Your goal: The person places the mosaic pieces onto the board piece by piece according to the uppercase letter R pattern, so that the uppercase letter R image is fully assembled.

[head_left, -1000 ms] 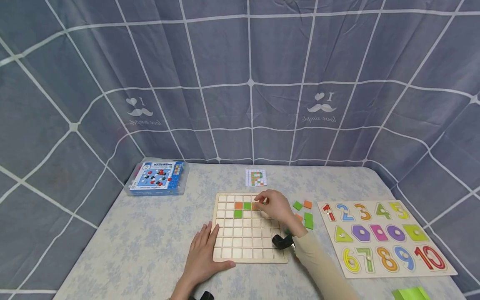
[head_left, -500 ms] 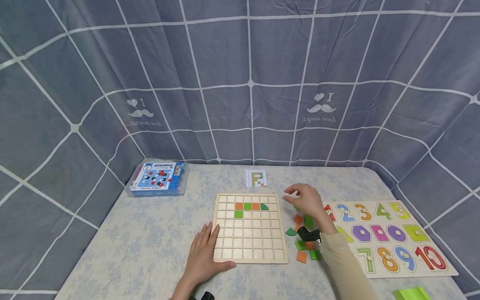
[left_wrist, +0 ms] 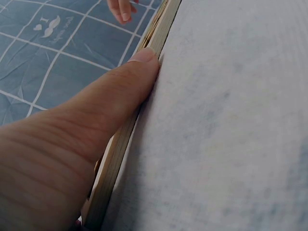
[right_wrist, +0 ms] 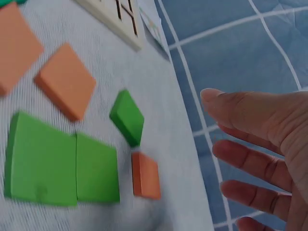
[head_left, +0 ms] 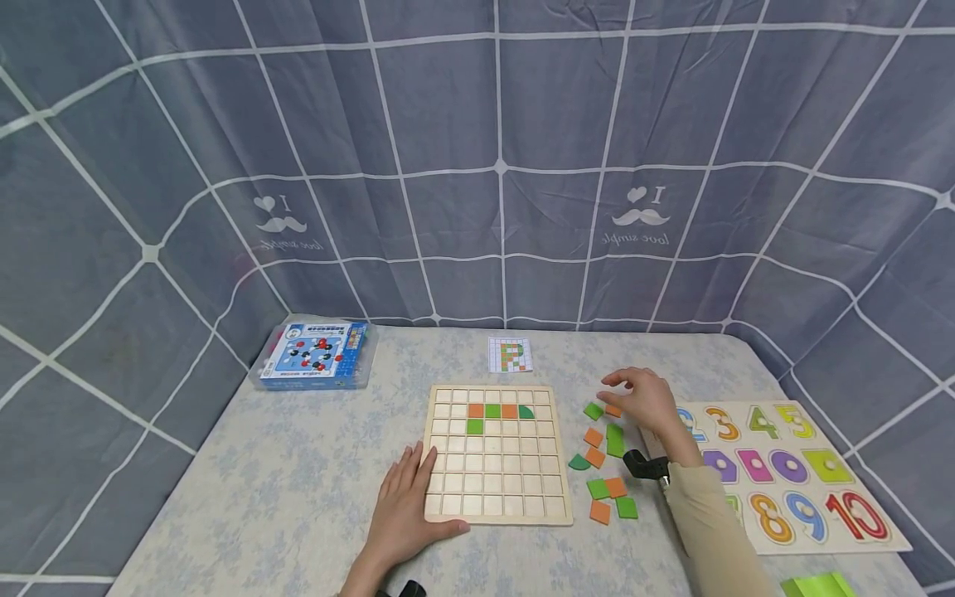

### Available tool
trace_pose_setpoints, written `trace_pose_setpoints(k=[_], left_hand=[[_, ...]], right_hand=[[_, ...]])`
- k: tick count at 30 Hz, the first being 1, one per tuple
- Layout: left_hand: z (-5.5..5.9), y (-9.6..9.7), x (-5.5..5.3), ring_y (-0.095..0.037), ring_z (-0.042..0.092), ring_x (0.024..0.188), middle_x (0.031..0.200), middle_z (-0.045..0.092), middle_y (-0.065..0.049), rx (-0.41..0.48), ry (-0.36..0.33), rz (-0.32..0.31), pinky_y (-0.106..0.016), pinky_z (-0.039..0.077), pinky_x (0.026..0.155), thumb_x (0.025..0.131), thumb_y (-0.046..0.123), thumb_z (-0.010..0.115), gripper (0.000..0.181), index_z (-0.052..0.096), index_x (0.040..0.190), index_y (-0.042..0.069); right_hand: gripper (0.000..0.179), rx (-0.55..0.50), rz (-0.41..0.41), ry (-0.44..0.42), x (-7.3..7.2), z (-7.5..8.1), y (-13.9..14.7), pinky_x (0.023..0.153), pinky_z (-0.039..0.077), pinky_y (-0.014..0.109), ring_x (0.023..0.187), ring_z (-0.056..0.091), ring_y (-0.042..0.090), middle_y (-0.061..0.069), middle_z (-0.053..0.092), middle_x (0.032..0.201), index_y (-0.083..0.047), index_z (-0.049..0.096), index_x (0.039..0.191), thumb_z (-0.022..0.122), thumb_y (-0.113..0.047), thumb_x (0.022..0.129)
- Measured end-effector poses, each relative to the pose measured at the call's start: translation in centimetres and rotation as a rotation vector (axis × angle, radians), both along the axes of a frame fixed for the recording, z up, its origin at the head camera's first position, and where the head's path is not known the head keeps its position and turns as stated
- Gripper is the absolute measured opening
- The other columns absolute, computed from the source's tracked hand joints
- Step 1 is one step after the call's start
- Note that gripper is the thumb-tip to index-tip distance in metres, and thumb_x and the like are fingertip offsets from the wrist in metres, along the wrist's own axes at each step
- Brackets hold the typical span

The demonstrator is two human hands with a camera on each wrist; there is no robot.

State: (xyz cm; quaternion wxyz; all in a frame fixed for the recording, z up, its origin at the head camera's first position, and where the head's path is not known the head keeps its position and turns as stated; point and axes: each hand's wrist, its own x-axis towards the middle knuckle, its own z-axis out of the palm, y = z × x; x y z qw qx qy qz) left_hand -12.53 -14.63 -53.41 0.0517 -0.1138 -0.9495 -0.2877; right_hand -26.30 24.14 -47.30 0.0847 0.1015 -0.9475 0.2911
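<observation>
A wooden grid board (head_left: pixel 494 479) lies before me. Its upper row bears an orange square tile (head_left: pixel 476 410), a green one (head_left: pixel 492 411), another orange one (head_left: pixel 509 411) and a dark green quarter-circle tile (head_left: pixel 525 411); one more green square (head_left: pixel 474 427) sits below the first. My left hand (head_left: pixel 399 512) rests at the board's lower left corner, its thumb (left_wrist: pixel 115 94) against the near edge. My right hand (head_left: pixel 647 405) hovers right of the board over loose tiles, thumb and fingers apart, holding nothing. Beneath it are a green tile (right_wrist: pixel 128 118) and an orange tile (right_wrist: pixel 146 175).
Several loose green and orange tiles (head_left: pixel 600 512) lie between the board and a number-and-shape puzzle (head_left: pixel 809 543). A pattern card (head_left: pixel 511 355) stands behind the board. A boxed set (head_left: pixel 313 352) is at back left, a bright green object (head_left: pixel 818 585) at front right.
My right hand has left the board and moved right over the loose tiles. The dark green quarter-circle now shows in the upper row. My left hand has stayed put.
</observation>
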Motion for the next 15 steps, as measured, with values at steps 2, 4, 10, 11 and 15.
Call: trace_pose_setpoints(k=[2,4,10,11,15], left_hand=[[0.0,0.0,0.0,-0.037,0.015,0.14,0.151,0.025,-0.021,-0.002,0.0,0.0,-0.054,0.016,0.108,0.063,0.07,0.072,0.114,0.032,0.148,0.005],[-0.1,0.0,0.0,-0.037,0.015,0.14,0.151,0.025,-0.021,-0.005,0.001,0.001,-0.054,0.016,0.108,0.063,0.07,0.072,0.114,0.032,0.148,0.005],[0.0,0.0,-0.1,-0.036,0.014,0.14,0.151,0.024,-0.021,-0.005,-0.009,0.003,-0.054,0.015,0.108,0.063,0.071,0.072,0.115,0.032,0.149,0.005],[0.0,0.0,-0.1,-0.036,0.014,0.14,0.151,0.024,-0.021,-0.004,-0.013,0.003,-0.053,0.015,0.108,0.063,0.071,0.072,0.115,0.031,0.149,0.005],[0.0,0.0,0.0,-0.035,0.013,0.141,0.152,0.023,-0.02,-0.005,-0.024,0.004,-0.053,0.015,0.108,0.063,0.071,0.071,0.115,0.031,0.149,0.006]], right_hand=[[0.029,-0.002,-0.003,-0.014,0.0,-0.1,0.5,0.078,0.042,0.05,0.091,0.056,0.033,0.009,0.067,0.097,-0.006,0.073,0.102,0.076,-0.025,0.081],[0.029,0.003,-0.001,-0.028,0.0,-0.1,1.0,0.077,0.043,0.051,0.093,0.055,0.034,0.01,0.067,0.099,-0.006,0.073,0.103,0.076,-0.026,0.081],[0.03,0.025,0.002,-0.064,-0.1,-0.4,1.7,0.085,0.034,0.055,0.095,0.053,0.034,0.011,0.067,0.101,-0.007,0.072,0.106,0.074,-0.026,0.083],[0.03,0.028,0.004,-0.068,-0.1,-0.4,1.8,0.086,0.033,0.055,0.095,0.052,0.034,0.011,0.067,0.101,-0.007,0.072,0.106,0.074,-0.025,0.083],[0.029,0.042,0.021,-0.077,0.0,-0.6,2.0,0.085,0.03,0.055,0.096,0.051,0.035,0.011,0.067,0.101,-0.006,0.072,0.106,0.073,-0.025,0.084]])
